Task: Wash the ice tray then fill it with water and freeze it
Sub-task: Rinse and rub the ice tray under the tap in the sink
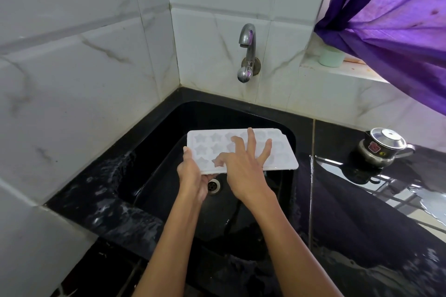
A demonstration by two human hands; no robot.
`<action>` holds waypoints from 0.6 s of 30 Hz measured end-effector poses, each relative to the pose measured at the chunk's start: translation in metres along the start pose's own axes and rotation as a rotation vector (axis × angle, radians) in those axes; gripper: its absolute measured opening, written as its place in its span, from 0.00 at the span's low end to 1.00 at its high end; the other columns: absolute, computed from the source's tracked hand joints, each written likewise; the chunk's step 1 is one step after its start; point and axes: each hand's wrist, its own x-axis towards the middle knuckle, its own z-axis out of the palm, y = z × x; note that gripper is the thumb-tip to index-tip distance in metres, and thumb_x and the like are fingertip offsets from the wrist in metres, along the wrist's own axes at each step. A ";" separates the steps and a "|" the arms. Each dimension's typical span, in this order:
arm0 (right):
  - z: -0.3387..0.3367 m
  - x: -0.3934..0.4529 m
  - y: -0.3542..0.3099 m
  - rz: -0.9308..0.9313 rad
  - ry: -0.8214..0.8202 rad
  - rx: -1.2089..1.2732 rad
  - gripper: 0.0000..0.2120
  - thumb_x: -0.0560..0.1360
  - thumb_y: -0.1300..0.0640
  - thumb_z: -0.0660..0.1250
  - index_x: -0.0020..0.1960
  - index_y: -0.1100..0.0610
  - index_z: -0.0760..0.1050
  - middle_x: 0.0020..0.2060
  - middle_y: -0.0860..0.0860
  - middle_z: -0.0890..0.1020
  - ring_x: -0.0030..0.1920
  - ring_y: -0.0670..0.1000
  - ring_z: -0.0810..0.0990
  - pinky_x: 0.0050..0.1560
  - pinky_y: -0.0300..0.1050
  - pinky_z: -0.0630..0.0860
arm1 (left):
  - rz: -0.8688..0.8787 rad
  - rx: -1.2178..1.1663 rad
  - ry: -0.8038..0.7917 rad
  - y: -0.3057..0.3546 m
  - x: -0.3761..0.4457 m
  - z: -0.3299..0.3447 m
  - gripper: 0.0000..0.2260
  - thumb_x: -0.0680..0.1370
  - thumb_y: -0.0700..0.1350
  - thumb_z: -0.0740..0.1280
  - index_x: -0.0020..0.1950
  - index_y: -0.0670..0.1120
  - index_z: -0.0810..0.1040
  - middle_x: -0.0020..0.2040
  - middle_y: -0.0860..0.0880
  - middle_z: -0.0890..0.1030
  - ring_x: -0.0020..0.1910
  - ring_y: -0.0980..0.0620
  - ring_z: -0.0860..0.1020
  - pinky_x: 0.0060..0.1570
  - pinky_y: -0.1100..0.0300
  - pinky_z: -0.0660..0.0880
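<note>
The ice tray lies long-ways left to right over the sink — left hand grips its near-left corner, right hand fingers spread flat on top.

We see a white plastic ice tray with star-shaped moulds, its open side facing up, held roughly level above the black sink, its long side running left to right before us.

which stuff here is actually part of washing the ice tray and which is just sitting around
In use:
ice tray, held over the sink
left hand, gripping the tray's edge
right hand, fingers spread on the moulds
tap, no water visibly running

Just sitting around:
steel pot with lid on the counter
green cup on the ledge
purple curtain
</note>
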 end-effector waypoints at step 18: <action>0.006 0.000 -0.018 -0.103 0.013 0.053 0.22 0.77 0.65 0.65 0.66 0.45 0.71 0.78 0.58 0.46 0.75 0.62 0.29 0.70 0.69 0.29 | -0.013 -0.002 0.012 0.002 -0.002 0.000 0.19 0.82 0.55 0.53 0.47 0.44 0.77 0.39 0.45 0.84 0.38 0.48 0.83 0.34 0.55 0.77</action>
